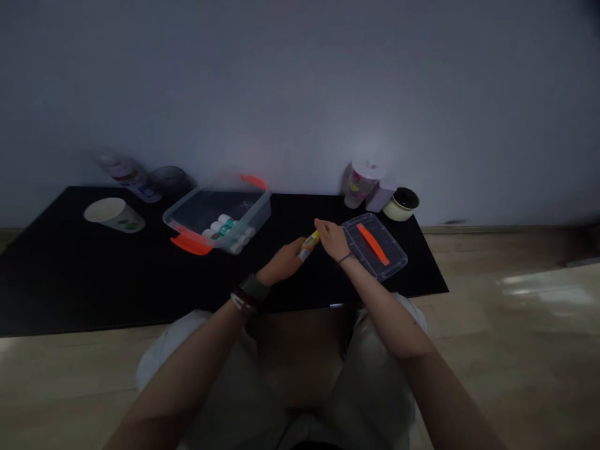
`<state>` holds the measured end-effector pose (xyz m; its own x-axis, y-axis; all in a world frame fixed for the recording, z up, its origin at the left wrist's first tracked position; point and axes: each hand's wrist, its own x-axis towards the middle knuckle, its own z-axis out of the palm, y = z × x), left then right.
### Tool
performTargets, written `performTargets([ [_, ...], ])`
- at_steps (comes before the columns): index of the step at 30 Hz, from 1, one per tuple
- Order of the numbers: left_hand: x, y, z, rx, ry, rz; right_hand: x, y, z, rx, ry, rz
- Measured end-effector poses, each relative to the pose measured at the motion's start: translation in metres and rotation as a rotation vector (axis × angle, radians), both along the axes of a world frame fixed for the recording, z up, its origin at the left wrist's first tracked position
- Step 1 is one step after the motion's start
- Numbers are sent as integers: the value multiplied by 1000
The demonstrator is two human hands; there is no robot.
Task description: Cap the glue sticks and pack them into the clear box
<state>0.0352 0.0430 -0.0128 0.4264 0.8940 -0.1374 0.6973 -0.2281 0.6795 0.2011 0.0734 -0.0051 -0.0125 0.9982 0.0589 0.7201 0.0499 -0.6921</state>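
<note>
A small yellow glue stick [308,244] with a printed barcode label is held above the black table between both my hands. My left hand [284,260] is closed round its lower end. My right hand [332,240] grips the upper end, and its fingers hide that part. To the left stands a clear plastic box [263,215] with orange clips, holding several white glue sticks [218,226] with green bands. Beside my right wrist lies the box's clear lid [396,253] with an orange handle.
On the black table [140,281], a paper cup [110,214] lies tipped at the left. Behind it are a bottle [129,177] and a dark bowl [171,180]. A patterned plastic cup [357,186] and a cream pot [399,209] stand near the wall, right.
</note>
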Motion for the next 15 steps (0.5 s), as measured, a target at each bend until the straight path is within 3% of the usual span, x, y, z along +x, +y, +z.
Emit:
performTargets([
  [3, -3, 2, -1, -24, -142, -47, 0, -1, 6, 92, -99, 32],
  [8, 5, -10, 11, 126, 149, 57, -3, -5, 12, 109, -156, -82],
  [11, 8, -13, 15, 206, 217, 108, -3, -5, 11, 131, 8, -112],
  [15, 2, -6, 9, 90, -64, 107, -1, -1, 6, 14, 440, 33],
])
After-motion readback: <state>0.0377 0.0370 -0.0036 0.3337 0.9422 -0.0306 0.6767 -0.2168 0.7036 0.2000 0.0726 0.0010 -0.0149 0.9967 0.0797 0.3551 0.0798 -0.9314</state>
